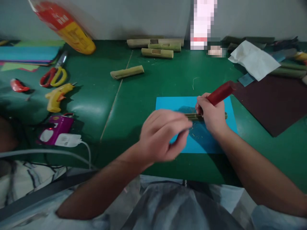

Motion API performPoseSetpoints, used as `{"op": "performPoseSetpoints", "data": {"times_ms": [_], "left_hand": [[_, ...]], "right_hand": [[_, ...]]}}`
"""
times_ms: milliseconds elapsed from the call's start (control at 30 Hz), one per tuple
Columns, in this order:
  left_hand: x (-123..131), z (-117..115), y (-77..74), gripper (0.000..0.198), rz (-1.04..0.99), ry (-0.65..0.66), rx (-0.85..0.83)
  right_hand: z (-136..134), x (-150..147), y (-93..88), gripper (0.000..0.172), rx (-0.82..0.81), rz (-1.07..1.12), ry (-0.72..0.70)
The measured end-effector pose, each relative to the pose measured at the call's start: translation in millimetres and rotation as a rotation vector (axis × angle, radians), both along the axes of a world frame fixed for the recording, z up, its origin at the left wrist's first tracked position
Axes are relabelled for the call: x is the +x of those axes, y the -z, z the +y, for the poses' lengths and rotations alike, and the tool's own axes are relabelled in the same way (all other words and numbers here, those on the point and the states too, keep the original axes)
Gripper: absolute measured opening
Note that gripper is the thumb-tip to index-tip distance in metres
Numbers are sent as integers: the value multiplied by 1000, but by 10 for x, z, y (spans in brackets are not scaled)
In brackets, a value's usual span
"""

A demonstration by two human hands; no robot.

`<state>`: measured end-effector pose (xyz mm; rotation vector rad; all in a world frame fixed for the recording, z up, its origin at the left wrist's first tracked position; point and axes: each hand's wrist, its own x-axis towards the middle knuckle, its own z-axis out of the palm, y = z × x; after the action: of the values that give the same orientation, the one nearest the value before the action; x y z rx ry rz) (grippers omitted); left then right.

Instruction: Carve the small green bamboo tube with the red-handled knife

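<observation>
My right hand [213, 116] is wrapped round a tool with a thick red handle [222, 92], which slants up to the right. The tool's working end is hidden by my fingers, which rest at a piece of bamboo [194, 117]. That bamboo lies crosswise on a bright blue sheet [211, 148], with small shavings beside it. My left hand [164, 135] hovers over the sheet's left part, slightly blurred, and covers the bamboo's left end. Its fingers are curled toward the thumb in a pinch; whether anything is between the tips is hidden.
Several bamboo tubes [157, 53], some notched, lie at the back; another piece [127, 72] lies nearer. Left are scissors [54, 75], a yellow glue gun [57, 97] and a purple power strip [61, 126] with a cable. Right are dark card [273, 105] and white paper [255, 60].
</observation>
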<state>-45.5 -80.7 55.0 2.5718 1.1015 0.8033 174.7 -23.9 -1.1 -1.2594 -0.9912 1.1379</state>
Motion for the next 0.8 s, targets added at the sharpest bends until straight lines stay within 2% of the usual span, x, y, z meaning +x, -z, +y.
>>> {"op": "performPoseSetpoints", "data": {"times_ms": [100, 133, 200, 333, 433, 500, 567, 600, 700, 800], "left_hand": [[187, 400, 253, 20, 101, -54, 0], [258, 536, 311, 15, 153, -90, -75], [412, 775, 382, 17, 125, -141, -193], [747, 1145, 460, 14, -261, -213, -339], [927, 1355, 534, 50, -529, -242, -572], [952, 1430, 588, 57, -569, -232, -647], [880, 1433, 635, 41, -543, -207, -599], [811, 1409, 652, 26, -509, -176, -570], [530, 1277, 669, 61, -373, -102, -436], [272, 1124, 651, 48, -214, -8, -241]], "right_hand": [[-11, 9, -22, 40, 10, 4, -2], [-15, 12, -29, 39, 11, -4, -7], [-22, 17, -37, 40, 9, -23, -12], [-32, 23, -40, 43, -3, -32, 21], [-39, 24, -37, 43, -8, -37, 16], [-42, 21, -30, 43, 9, -38, 4], [-43, 16, -18, 42, 34, -32, 0], [-43, 12, -11, 42, 44, -24, 3], [-39, 5, 5, 40, 44, 1, 2], [-38, 7, 3, 37, 35, -6, -2]]}}
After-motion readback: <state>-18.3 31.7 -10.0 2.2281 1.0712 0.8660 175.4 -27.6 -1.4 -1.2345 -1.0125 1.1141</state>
